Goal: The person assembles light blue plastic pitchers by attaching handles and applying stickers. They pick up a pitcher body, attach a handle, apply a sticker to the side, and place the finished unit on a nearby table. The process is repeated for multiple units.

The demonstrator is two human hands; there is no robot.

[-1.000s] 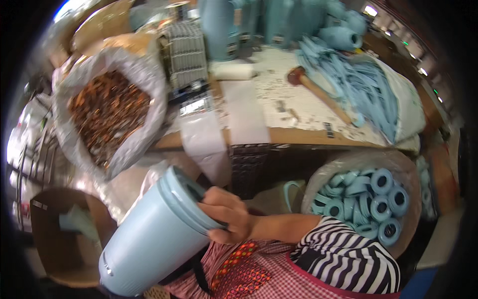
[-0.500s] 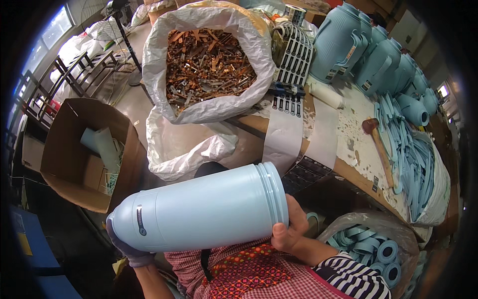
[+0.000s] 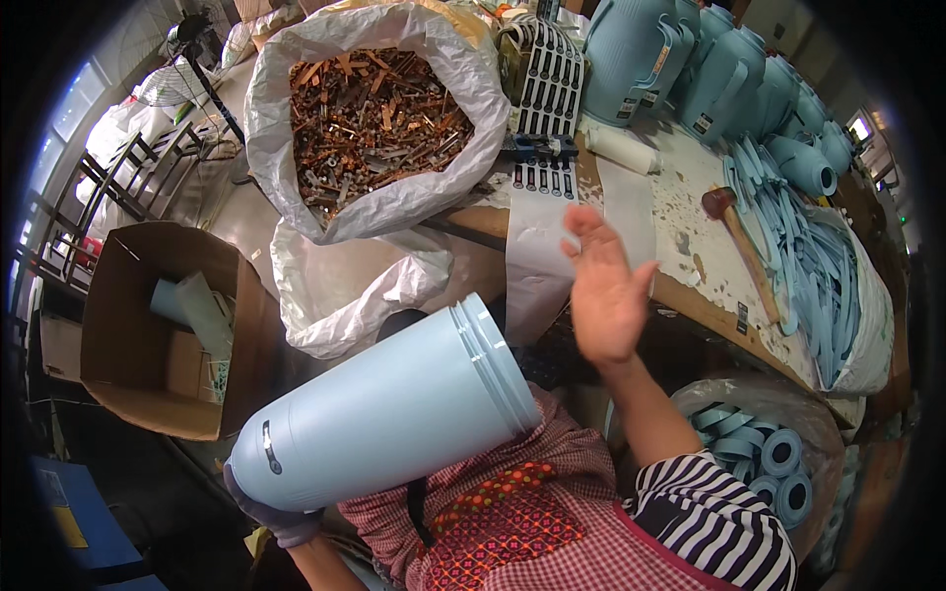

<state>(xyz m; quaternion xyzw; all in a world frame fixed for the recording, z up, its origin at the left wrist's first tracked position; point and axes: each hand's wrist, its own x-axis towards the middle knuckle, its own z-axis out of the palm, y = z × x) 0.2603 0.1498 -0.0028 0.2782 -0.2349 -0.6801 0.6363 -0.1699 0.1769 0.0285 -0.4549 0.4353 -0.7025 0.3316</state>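
A light blue plastic thermos body (image 3: 384, 409) lies tilted across my lap. Its threaded, wide rim points up and right, and a small dark label sits near the narrower left end. My left hand (image 3: 281, 517), in a greyish glove, grips that narrower end from below. Off the thermos body, my right hand (image 3: 608, 300) is bare and raised, its fingers stretched out and nothing in them. It hovers by the table edge, in front of a white backing strip (image 3: 542, 236) hanging from a dispenser (image 3: 537, 148) with rows of dark stickers (image 3: 550, 79).
A white sack (image 3: 271, 128) of rusty metal pieces stands ahead, a cardboard box (image 3: 118, 325) at left. On the worn table (image 3: 680, 236) are a mallet (image 3: 754, 261), blue straps (image 3: 823, 295) and several blue jugs (image 3: 724, 84). Blue rings (image 3: 783, 451) fill a plastic bag at lower right.
My right hand has let go of the rim and risen toward the sticker strip. The thermos body has tilted, its rim shifting left. The whole view has shifted slightly.
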